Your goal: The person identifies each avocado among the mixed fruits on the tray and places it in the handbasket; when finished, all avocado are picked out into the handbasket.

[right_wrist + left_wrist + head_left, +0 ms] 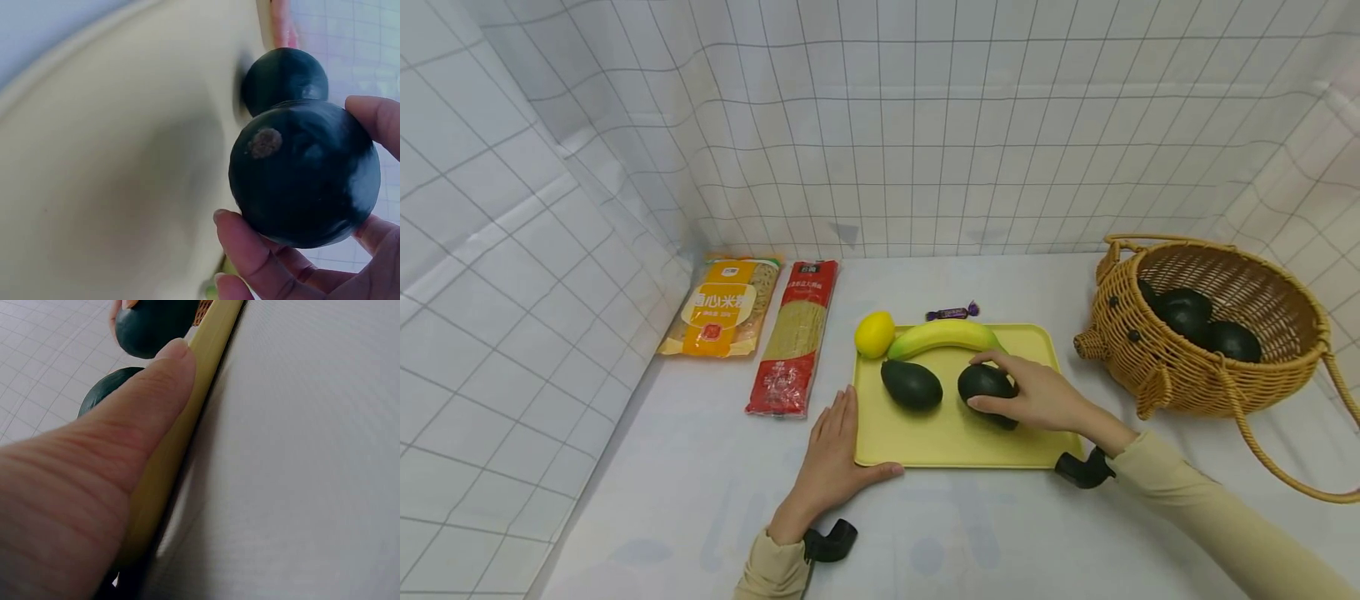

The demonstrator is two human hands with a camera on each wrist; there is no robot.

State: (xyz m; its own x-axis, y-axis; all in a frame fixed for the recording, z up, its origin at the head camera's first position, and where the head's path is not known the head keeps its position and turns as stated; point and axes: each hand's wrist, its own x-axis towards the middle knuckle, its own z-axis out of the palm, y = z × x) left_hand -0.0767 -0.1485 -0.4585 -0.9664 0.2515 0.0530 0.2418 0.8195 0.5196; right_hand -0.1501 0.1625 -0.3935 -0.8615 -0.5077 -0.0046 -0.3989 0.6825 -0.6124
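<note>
My right hand (1037, 393) grips a dark green avocado (983, 383) over the yellow tray (925, 450), thumb and fingers on its opposite sides. In the right wrist view, the brown stem scar of this avocado (306, 181) shows, and a shadow falls on the tray beside it. A second avocado (912, 386) lies on the tray to the left. Behind them a yellow-green banana (943, 336) and a lemon (875, 335) sit by the tray's far left corner. At the near left corner rests my left hand (832, 457), fingers straight along the side and thumb along the front rim.
On the right stands a pig-shaped wicker basket (1195, 375) with several avocados (1183, 312) inside; its handle (1270, 467) loops toward the front. A purple-wrapped candy (952, 313) lies behind the tray. To the left are a red noodle packet (795, 337) and an orange pasta bag (722, 307).
</note>
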